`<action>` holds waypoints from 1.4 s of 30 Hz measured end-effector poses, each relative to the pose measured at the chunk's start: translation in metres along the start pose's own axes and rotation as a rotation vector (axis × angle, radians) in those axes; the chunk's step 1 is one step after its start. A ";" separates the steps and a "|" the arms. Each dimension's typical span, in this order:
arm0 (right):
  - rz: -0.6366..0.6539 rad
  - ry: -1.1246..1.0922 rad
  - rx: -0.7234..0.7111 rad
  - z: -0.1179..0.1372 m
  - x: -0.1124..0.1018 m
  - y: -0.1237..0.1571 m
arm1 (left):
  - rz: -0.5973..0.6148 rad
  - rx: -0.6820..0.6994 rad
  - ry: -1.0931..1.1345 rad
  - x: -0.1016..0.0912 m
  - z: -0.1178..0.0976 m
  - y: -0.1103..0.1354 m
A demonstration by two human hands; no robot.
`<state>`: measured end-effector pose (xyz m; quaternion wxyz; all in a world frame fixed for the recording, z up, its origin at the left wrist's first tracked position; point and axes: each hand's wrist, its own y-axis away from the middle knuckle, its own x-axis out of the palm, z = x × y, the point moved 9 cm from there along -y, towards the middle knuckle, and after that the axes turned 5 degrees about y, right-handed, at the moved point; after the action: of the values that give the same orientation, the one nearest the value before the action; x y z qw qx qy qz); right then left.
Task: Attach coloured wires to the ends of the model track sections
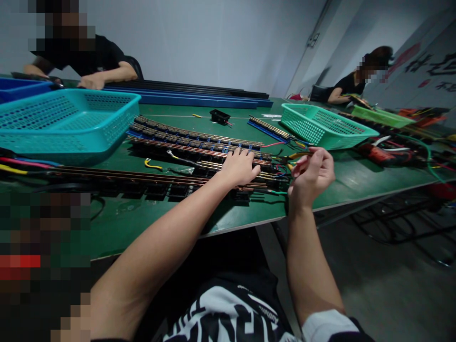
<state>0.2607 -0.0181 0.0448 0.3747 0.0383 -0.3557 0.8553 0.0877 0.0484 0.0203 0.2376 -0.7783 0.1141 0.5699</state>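
Observation:
My left hand (240, 168) lies palm down with its fingers spread across a row of long track-like rail assemblies (192, 142), which have copper-coloured bars on black and blue bases. To the right, my right hand (315, 173) is raised, its fingers closed at the end of a thin yellow-orange piece (299, 155). Whether this is a wire or a tool handle I cannot tell. Red, blue and green wires come off the rail ends beside it. Nearer to me, a longer rail assembly (142, 178) runs leftward along the green table (221, 223).
A turquoise basket (71, 147) stands at left and a green basket (331, 133) at right. Behind are blue and black bars (199, 99) and a small black box (220, 116). A red tool (379, 154) lies at right. Two other people sit across the table.

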 end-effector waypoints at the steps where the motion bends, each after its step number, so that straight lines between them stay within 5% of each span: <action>1: -0.003 -0.006 -0.014 0.005 -0.002 0.004 | 0.000 -0.001 0.002 0.000 0.000 0.000; 9: -0.144 -0.105 -0.072 0.037 -0.035 0.029 | -0.018 0.017 0.001 0.001 0.000 -0.001; 17: -0.126 -0.045 -0.047 0.032 -0.031 0.028 | -0.021 0.022 -0.014 0.001 0.000 -0.001; 24: -0.002 0.069 -0.010 0.010 -0.015 0.032 | -0.003 0.009 -0.010 0.001 0.000 0.000; 30: 0.137 0.258 -0.135 0.014 -0.012 0.033 | -0.007 0.002 0.000 0.000 -0.001 0.000; 37: 0.536 0.410 -0.385 0.029 0.014 0.044 | -0.032 0.028 -0.004 0.002 -0.001 -0.001; 42: 0.569 0.437 -0.379 0.026 0.019 0.049 | -0.027 0.010 0.003 0.001 0.001 -0.001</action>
<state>0.2088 -0.0461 0.0421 0.1902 -0.3141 -0.4156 0.8321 0.0875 0.0496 0.0190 0.2489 -0.7795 0.1067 0.5649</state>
